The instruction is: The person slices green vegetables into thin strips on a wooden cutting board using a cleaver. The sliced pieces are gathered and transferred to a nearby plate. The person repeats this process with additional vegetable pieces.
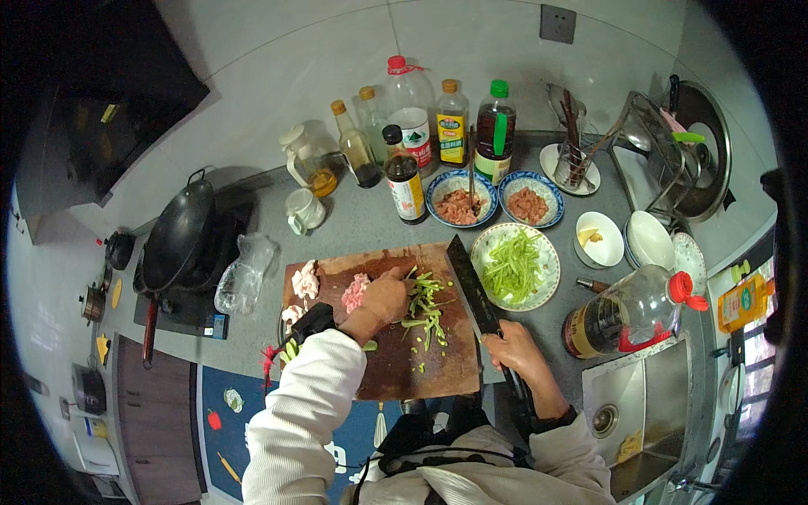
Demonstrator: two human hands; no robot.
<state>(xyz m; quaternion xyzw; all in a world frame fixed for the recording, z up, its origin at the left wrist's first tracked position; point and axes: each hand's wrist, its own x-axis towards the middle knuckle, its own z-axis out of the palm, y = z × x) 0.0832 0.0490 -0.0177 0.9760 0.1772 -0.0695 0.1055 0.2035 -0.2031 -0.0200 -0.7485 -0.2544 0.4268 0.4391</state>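
Observation:
My right hand (514, 347) grips the handle of a dark cleaver (472, 287). Its blade lies along the right edge of a wooden cutting board (385, 372), between the board and a plate of shredded green vegetable. My left hand (384, 298) reaches over the board's middle, at the edge of a loose pile of chopped green stems (429, 306); whether its fingers pinch any cannot be made out. Just left of that hand lies diced pink meat (355, 291). Pale fatty pieces (305, 279) sit at the board's left side. More green stalks (290, 350) show partly beneath my left forearm.
Two patterned bowls of minced meat (457, 205) (529, 203) and the plate of green shreds (514, 265) stand behind the board. Several bottles (404, 177) line the wall. A wok (180, 233) sits left; a large bottle (622, 312) and steel sink (663, 404) are right.

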